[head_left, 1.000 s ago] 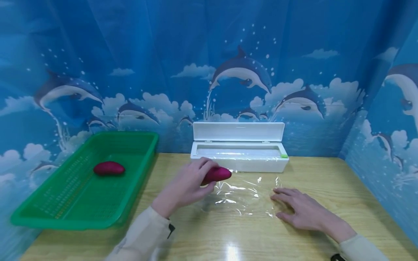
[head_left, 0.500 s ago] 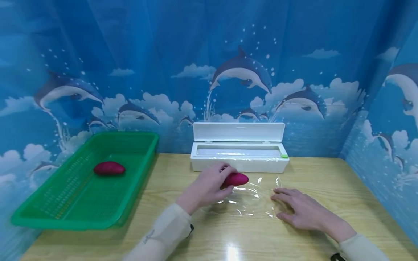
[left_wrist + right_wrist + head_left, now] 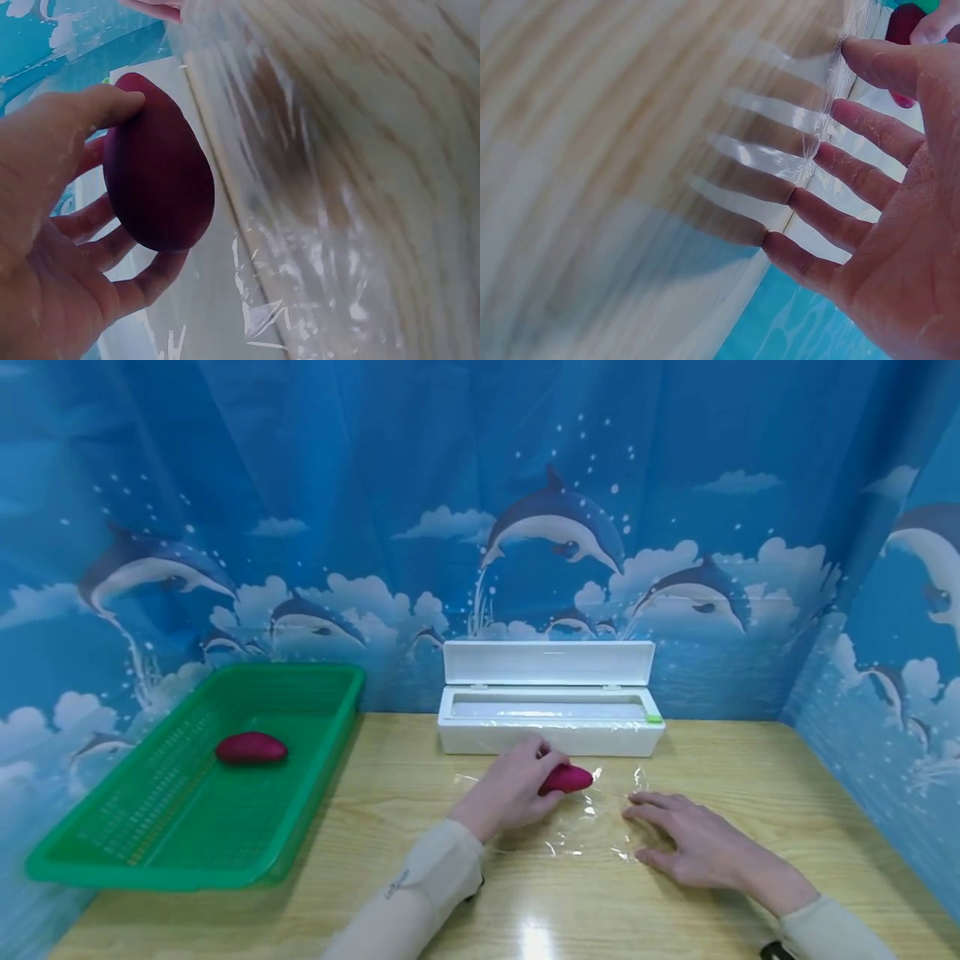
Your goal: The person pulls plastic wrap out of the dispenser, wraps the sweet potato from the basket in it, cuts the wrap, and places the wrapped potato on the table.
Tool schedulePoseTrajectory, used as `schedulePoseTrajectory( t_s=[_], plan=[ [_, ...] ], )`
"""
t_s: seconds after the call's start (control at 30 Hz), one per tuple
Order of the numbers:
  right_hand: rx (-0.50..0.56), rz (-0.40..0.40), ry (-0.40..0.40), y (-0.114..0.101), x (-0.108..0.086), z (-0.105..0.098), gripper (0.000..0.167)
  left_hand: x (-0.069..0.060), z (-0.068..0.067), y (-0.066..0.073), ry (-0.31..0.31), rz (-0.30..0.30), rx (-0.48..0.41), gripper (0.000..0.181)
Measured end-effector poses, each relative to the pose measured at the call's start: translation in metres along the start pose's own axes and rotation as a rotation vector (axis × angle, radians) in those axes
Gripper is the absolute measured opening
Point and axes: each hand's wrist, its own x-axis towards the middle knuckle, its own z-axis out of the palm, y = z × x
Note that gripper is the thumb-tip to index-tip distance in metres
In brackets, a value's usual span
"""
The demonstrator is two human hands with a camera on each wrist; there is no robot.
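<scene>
Box (image 3: 551, 741), white with lid raised, has a green basket (image 3: 225, 822) to its left bearing a second oval (image 3: 251, 748). In front of the box, the left hand (image 3: 517, 789) grips a dark-red oval (image 3: 567, 779), obscuring part of the clear film (image 3: 573, 839); front-right, the right hand (image 3: 693, 843) lies spread. The right wrist view shows five fingertips at the film, partly hidden in the head view.

Magenta oval vegetable (image 3: 567, 779), held in left hand (image 3: 517, 783), above clear, wrinkled film (image 3: 588, 828)
</scene>
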Motion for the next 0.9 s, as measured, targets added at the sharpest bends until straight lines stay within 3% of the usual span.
schedulePoseTrajectory(
  t_s=[0.3,0.47,0.57,0.8,0.9],
  plan=[
    [0.019,-0.006,-0.002,0.002,0.001,-0.001,0.052,0.003,0.010,-0.005,-0.039,-0.058,0.017,0.043],
    [0.153,0.025,-0.024,0.011,-0.001,-0.009,0.056,0.003,0.011,-0.005,-0.050,-0.075,0.001,0.043],
    [0.231,0.039,0.008,0.017,-0.004,-0.013,0.056,0.002,0.011,-0.005,-0.051,-0.078,0.006,0.044],
    [0.320,0.059,0.083,0.023,-0.010,-0.020,0.034,-0.001,0.007,-0.005,-0.055,-0.093,0.006,0.051],
    [0.307,-0.002,0.097,0.021,-0.013,-0.019,0.023,-0.004,0.002,-0.005,-0.031,-0.080,-0.013,0.052]
  ],
)
